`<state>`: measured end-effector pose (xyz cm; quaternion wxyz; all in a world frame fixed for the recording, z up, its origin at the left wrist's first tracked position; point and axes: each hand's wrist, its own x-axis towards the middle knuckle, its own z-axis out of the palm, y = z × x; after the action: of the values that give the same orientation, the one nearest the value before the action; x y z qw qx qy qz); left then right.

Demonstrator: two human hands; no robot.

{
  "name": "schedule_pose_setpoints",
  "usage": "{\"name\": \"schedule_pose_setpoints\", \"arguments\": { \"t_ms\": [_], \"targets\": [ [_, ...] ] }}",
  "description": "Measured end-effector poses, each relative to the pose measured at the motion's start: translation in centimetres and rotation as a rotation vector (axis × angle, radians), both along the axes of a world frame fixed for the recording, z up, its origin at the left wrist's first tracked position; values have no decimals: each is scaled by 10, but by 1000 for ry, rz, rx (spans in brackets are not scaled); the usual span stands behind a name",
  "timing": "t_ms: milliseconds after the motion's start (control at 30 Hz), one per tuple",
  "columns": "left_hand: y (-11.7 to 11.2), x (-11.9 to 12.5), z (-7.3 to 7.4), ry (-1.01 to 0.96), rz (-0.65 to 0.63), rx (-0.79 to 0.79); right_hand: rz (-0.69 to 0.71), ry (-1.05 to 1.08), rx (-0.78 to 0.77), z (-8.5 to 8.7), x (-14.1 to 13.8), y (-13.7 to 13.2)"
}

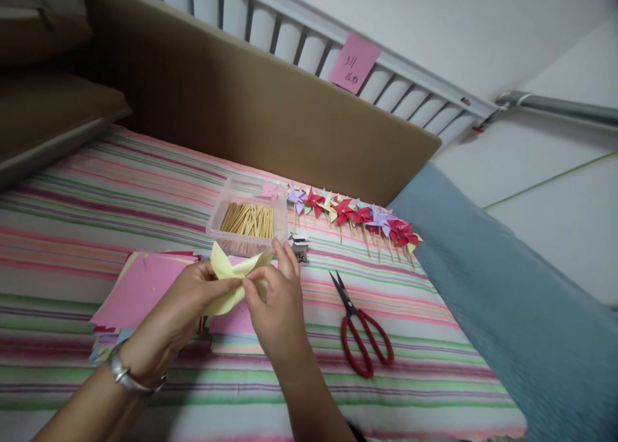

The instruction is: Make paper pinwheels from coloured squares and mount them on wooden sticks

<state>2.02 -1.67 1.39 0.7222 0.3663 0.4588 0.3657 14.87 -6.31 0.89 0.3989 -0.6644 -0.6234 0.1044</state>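
Observation:
A pale yellow paper pinwheel with its corners folded inward is held up over the table. My left hand grips it from the left, thumb pressed near its middle. From the right, my right hand pinches the paper at the centre between thumb and forefinger, its other fingers raised. Whether a pin or stick sits between those fingertips is hidden. Beneath the hands lie a stack of pink and coloured paper sheets and a second stack of paper. Just behind stands a clear plastic box holding wooden sticks.
Red-handled scissors lie to the right, blades slightly apart. A small metallic stapler-like thing sits by the box. Several finished pinwheels line the back of the striped cloth. A cardboard panel stands behind.

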Motion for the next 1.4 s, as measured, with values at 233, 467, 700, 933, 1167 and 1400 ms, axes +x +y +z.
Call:
{"name": "schedule_pose_setpoints", "arguments": {
  "t_ms": [233, 467, 700, 933, 1167, 1400],
  "targets": [
    [4, -3, -3, 275, -71, 252, 37, -67, 30, 24, 6, -13],
    [-6, 3, -3, 287, -299, 399, 214, -193, -155, 33, 9, -18],
    [-6, 3, -5, 254, -312, 463, 196, -220, -222, 27, 12, -17],
    [-9, 1, 6, 372, -204, 597, 196, 59, -270, 23, 21, -12],
    [-7, -2, 8, -23, -38, 291, 71, 702, -194, 23, 27, -3],
    [-13, 9, 0, -114, -86, 86, 30, 1003, -183, 13, 11, 2]
  ]
}}
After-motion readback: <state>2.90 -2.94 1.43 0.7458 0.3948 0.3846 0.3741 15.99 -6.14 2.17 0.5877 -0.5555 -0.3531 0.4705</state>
